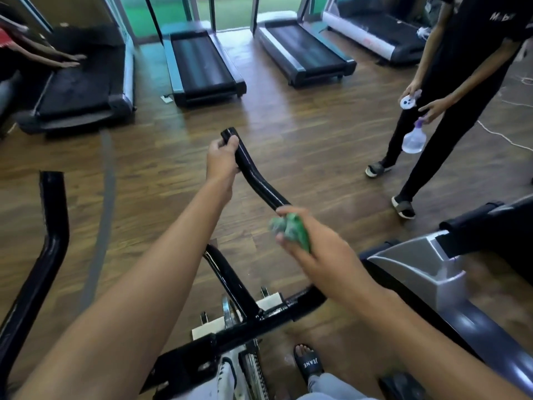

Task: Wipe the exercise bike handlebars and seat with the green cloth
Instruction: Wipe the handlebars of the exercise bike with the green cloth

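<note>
While left hand [221, 157] grips handlebar [259, 180], right hand [311, 249] clutches green cloth [291, 229].

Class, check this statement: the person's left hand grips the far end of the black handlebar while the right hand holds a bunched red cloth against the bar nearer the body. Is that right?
Not quite. The cloth is green, not red, as the head view shows. The rest stands: the left hand grips the far end of the black handlebar, and the right hand holds the bunched cloth against the bar nearer the body.
</note>
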Available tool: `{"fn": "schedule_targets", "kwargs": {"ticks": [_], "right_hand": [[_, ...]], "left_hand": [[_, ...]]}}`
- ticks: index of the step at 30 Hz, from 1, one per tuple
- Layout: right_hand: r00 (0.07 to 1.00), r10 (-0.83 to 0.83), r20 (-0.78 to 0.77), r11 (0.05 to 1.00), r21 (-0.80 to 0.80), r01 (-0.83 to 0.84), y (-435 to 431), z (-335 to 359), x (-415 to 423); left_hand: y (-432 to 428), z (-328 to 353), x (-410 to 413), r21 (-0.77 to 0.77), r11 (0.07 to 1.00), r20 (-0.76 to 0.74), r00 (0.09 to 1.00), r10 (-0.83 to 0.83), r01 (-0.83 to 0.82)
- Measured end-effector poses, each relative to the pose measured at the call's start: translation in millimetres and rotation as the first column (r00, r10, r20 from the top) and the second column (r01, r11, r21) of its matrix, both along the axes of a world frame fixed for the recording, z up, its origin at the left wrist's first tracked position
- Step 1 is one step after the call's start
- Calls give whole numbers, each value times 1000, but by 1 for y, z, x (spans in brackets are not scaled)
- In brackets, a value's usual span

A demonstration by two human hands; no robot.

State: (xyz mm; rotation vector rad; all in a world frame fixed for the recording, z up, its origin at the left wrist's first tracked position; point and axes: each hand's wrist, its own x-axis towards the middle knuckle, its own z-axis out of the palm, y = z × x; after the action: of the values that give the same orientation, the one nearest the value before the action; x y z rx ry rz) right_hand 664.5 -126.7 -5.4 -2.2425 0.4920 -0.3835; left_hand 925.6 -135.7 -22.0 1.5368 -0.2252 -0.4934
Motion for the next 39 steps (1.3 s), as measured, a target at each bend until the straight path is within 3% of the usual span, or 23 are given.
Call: {"fn": "schedule_targets", "kwargs": {"ticks": [1, 2, 4, 5, 7, 9, 12, 16, 18, 20, 22, 24, 26, 30, 34, 39], "right_hand": [[993, -96, 67, 973, 217, 79, -6, 3, 11], [970, -212, 120, 879, 457, 136, -14, 6, 26], [933, -336, 129, 559, 825, 87, -30, 15, 58], [940, -318, 125, 411, 911, 18, -36, 21, 71], [964, -226, 144, 231, 969, -91, -43, 30, 92], [972, -148, 181, 156, 975, -158, -44, 33, 107], [982, -92, 166, 121, 981, -155, -44, 36, 129], [986, 5, 165, 39, 985, -165, -44, 46, 154], [982, 114, 149, 110, 981, -162, -45, 49, 164], [976, 208, 72, 405, 902, -153, -53, 52, 173], [985, 172, -10, 745, 655, -123, -70, 55, 179], [998, -2, 61, 912, 410, -23, -90, 49, 189], [985, -94, 147, 960, 275, 51, -106, 40, 204], [989, 133, 61, 930, 337, -145, -118, 18, 229], [979, 156, 133, 901, 387, -196, -120, 6, 235], [983, 161, 87, 887, 424, -183, -120, 4, 238]], "left_hand": [[5, 1, -8, 29, 999, 18, 999, 36, -36], [10, 1, -15, 55, 996, 55, 996, 69, -72], [26, 6, -35, 26, 993, 137, 985, 107, -111], [32, 12, -46, 8, 997, 153, 986, 70, -72], [40, 21, -55, -16, 997, 118, 990, -72, 75], [46, 30, -57, -130, 972, -26, 979, -200, 195], [56, 41, -53, -365, 919, -300, 915, -269, 151], [60, 43, -50, -508, 860, -368, 890, -268, 49], [58, 46, -44, -505, 863, -402, 887, -228, -7], [59, 48, -37, -465, 885, -432, 882, -191, -36], [61, 49, -31, -423, 903, -432, 891, -136, -67], [58, 47, -25, -386, 907, -416, 909, -11, -166], [50, 39, -14, -291, 911, -393, 904, 166, -294], [20, 19, -12, 4, 926, -300, 883, 361, -378], [-16, 16, -17, -27, 954, -244, 928, 282, -297], [-33, 18, -1, -92, 938, -225, 924, 308, -335]]}}
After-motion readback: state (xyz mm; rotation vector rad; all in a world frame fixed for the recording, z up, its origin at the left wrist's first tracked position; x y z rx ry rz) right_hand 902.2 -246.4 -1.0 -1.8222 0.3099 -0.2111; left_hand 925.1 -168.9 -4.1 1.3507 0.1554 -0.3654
